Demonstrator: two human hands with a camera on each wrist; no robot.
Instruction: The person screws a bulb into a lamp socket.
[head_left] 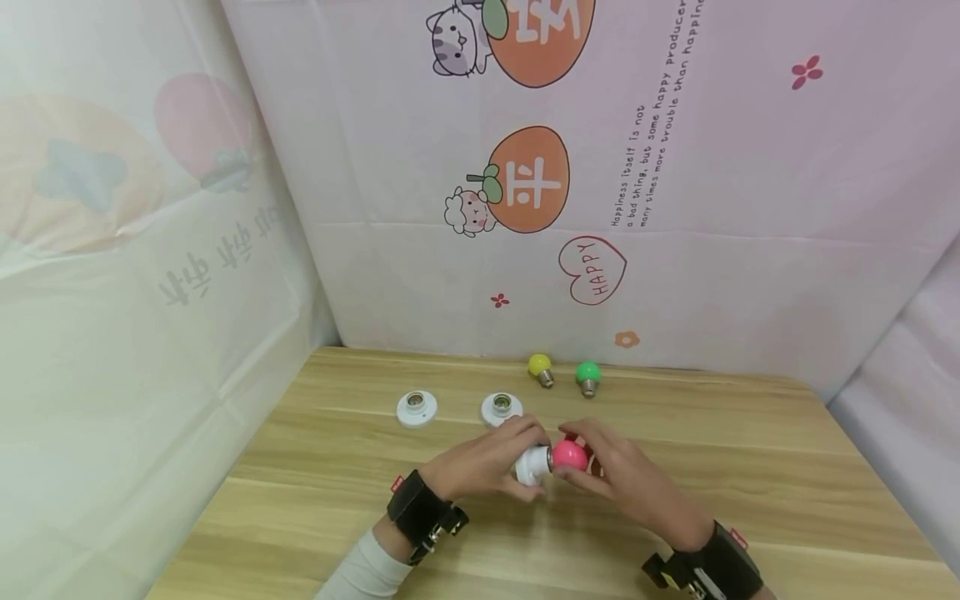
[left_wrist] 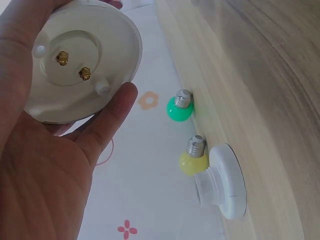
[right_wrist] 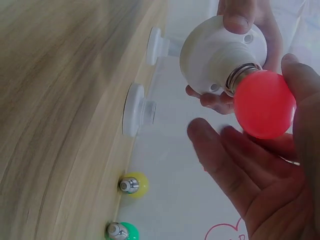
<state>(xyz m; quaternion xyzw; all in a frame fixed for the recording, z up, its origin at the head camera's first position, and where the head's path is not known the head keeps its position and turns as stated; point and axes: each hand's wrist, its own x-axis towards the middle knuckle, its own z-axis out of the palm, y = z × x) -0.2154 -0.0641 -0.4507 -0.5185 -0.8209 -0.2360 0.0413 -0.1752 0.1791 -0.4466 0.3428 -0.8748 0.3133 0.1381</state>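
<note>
My left hand grips a white lamp socket by its round base, held up off the table and tilted sideways. Two brass screws show on the underside of that base in the left wrist view. A pink-red light bulb sits with its metal thread partly inside the socket's mouth. Around the bulb's globe is my right hand, its thumb on one side and a finger behind. Other fingers of this hand stretch out past the globe and look blurred.
Two more white sockets, the left one and the right one, stand upright on the wooden table. Behind them lie a yellow bulb and a green bulb. A printed cloth hangs along the back edge.
</note>
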